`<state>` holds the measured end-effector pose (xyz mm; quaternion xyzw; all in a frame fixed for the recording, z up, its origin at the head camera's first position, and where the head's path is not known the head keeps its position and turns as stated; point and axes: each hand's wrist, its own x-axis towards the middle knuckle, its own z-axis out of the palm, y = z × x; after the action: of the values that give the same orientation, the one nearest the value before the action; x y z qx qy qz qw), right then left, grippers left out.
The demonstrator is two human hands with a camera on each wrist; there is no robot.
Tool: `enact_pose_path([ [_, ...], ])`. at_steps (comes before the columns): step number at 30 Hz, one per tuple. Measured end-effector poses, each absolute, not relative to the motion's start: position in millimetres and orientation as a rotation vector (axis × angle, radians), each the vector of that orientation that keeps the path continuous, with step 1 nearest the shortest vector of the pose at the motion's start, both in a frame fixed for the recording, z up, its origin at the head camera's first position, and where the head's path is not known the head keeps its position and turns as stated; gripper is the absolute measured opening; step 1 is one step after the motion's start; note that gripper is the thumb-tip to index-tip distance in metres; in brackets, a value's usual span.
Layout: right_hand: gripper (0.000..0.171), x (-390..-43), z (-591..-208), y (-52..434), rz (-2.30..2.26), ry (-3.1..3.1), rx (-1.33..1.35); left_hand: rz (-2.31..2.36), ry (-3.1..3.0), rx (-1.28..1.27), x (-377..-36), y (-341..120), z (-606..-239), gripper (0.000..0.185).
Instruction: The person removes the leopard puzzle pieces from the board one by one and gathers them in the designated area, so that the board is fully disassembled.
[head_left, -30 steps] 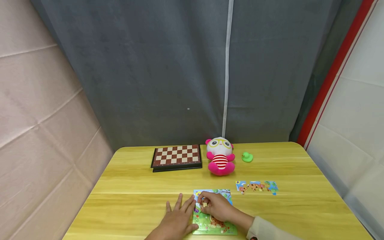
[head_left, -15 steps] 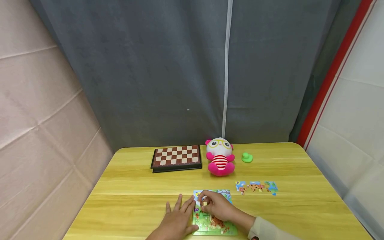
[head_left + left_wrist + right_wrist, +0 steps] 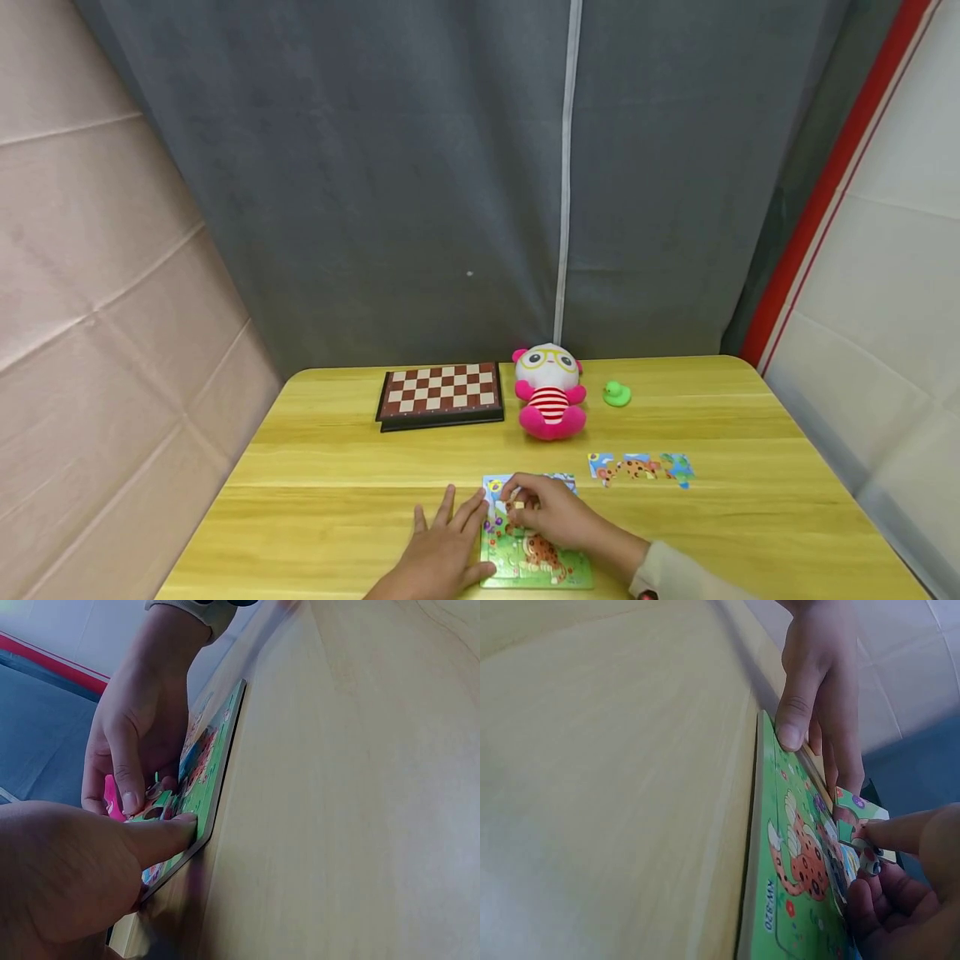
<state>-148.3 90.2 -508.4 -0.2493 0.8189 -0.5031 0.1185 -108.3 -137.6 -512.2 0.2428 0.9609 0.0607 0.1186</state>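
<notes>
A jigsaw puzzle board (image 3: 501,570), green with a spotted cartoon cat, lies at the table's near edge. My left hand (image 3: 438,552) is spread along its left side, thumb on the near corner and fingertips at the left edge. Over the upper part of the board, my right hand (image 3: 553,510) pinches a puzzle piece (image 3: 856,811) between thumb and fingers. That piece is green with a purple flower and stands tilted up from the board in the right wrist view. The right hand hides much of the board's upper right in the head view.
Several puzzle pieces (image 3: 639,468) lie in a row to the right, beyond the board. Farther back are a chessboard case (image 3: 441,392), a pink and white plush panda (image 3: 550,396) and a green toy duck (image 3: 617,393). A grey curtain (image 3: 375,183) hangs behind the table (image 3: 322,500).
My right hand has shifted slightly right and away from me, and the pinched piece has moved with it. The left hand stays in place on the board's edge.
</notes>
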Motion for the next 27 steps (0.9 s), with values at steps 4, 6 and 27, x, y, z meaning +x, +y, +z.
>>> enact_pose_path([
  [4, 0.013, -148, -507, 95, -1.454, 2.411, -0.747, 0.187, 2.808, 0.707, -109, -137, -511, 0.087],
  [6, 0.012, -148, -506, 99, -1.447, 2.408, -0.749, 0.193, 2.806, 0.703, -109, -137, -511, 0.087],
  [27, 0.015, -146, -503, 155, -1.544, 2.325, -0.580, 0.197, 2.811, 0.731, -107, -139, -513, 0.088],
])
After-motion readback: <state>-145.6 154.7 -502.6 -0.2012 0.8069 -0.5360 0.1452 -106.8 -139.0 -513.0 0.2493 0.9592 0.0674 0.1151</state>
